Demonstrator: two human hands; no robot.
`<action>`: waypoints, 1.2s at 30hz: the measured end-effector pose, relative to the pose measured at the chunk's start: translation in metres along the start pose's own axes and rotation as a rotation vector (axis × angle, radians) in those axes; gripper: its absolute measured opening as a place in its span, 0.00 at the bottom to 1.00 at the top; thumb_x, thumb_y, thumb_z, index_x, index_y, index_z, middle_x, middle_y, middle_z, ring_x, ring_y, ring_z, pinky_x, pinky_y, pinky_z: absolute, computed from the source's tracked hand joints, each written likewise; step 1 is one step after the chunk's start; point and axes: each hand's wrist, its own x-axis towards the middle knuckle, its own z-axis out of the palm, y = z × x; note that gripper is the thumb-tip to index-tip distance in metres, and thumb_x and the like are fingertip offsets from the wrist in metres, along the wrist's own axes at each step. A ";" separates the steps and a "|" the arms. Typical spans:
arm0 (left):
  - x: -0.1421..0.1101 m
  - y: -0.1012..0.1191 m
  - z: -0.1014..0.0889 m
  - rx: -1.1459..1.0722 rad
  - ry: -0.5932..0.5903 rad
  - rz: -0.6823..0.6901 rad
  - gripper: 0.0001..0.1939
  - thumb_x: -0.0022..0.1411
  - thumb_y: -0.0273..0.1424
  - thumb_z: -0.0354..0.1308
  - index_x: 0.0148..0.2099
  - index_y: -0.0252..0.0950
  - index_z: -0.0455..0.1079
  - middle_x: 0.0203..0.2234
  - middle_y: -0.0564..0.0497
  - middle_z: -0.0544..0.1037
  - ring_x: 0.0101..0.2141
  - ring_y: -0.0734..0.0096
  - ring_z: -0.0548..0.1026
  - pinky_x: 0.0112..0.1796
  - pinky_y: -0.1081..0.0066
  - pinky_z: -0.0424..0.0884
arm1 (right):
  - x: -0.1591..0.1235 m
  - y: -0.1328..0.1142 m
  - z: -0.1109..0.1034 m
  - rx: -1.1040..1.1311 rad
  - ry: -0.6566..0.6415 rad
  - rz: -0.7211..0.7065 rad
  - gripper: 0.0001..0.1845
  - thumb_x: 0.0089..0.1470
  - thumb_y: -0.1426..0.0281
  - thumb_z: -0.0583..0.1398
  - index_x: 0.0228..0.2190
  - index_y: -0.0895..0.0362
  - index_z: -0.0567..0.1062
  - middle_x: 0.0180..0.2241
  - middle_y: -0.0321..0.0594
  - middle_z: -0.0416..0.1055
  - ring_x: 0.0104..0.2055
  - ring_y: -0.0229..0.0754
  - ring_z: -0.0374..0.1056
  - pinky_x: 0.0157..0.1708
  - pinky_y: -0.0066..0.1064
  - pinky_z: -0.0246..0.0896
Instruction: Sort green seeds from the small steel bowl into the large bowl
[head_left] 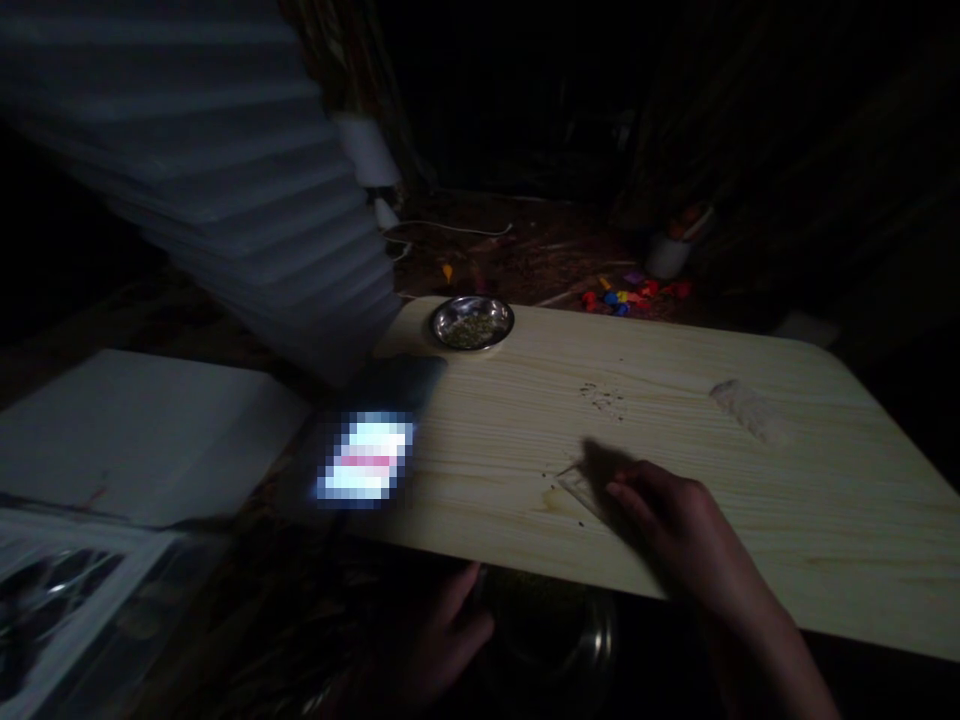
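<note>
The small dark specks lie on the table beyond the right hand and slightly to its left, in a loose patch strung from far left to near right; a few strays sit nearer, just left of the fingertips. The right hand is clearly the nearer one, reaching in from the near edge, wrist low, palm turned down, thumb and fingers drawn together; whether anything is pinched there I cannot tell. The left hand is blurred below the near edge, fingers pointing right, just beside a metal pot with something green inside; I cannot tell whether it grips or touches it. A metal bowl with greenish bits stands at the far left corner.
</note>
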 end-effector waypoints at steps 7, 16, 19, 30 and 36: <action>0.001 0.006 0.001 0.062 0.006 -0.001 0.32 0.56 0.42 0.56 0.63 0.44 0.63 0.62 0.50 0.63 0.63 0.53 0.58 0.63 0.53 0.50 | 0.004 -0.010 0.006 -0.036 0.005 -0.006 0.14 0.59 0.59 0.55 0.36 0.54 0.77 0.32 0.41 0.79 0.32 0.44 0.74 0.32 0.35 0.63; -0.002 0.024 -0.006 0.079 -0.007 -0.060 0.38 0.53 0.42 0.52 0.64 0.32 0.60 0.63 0.42 0.61 0.63 0.52 0.57 0.63 0.53 0.49 | 0.013 -0.019 0.012 -0.140 0.046 -0.016 0.14 0.59 0.60 0.54 0.37 0.53 0.77 0.30 0.42 0.79 0.29 0.44 0.73 0.28 0.35 0.61; -0.001 0.021 -0.005 0.072 -0.008 -0.062 0.38 0.53 0.43 0.52 0.64 0.34 0.60 0.63 0.42 0.61 0.63 0.50 0.57 0.62 0.52 0.49 | 0.018 -0.022 0.015 -0.171 0.064 -0.047 0.14 0.60 0.61 0.54 0.37 0.53 0.77 0.29 0.43 0.78 0.29 0.44 0.73 0.27 0.35 0.60; -0.003 0.027 -0.010 -0.053 0.006 -0.063 0.36 0.53 0.40 0.52 0.64 0.35 0.60 0.60 0.43 0.66 0.60 0.51 0.62 0.60 0.53 0.55 | 0.032 -0.041 0.025 -0.159 0.007 -0.175 0.13 0.60 0.62 0.55 0.37 0.53 0.77 0.31 0.42 0.79 0.30 0.46 0.74 0.29 0.37 0.62; -0.008 0.041 -0.018 -0.092 0.009 -0.062 0.36 0.52 0.38 0.51 0.63 0.35 0.61 0.61 0.47 0.66 0.61 0.54 0.61 0.61 0.58 0.55 | 0.052 -0.074 0.024 -0.214 -0.036 -0.362 0.11 0.60 0.66 0.56 0.35 0.52 0.78 0.33 0.39 0.79 0.34 0.44 0.74 0.33 0.35 0.63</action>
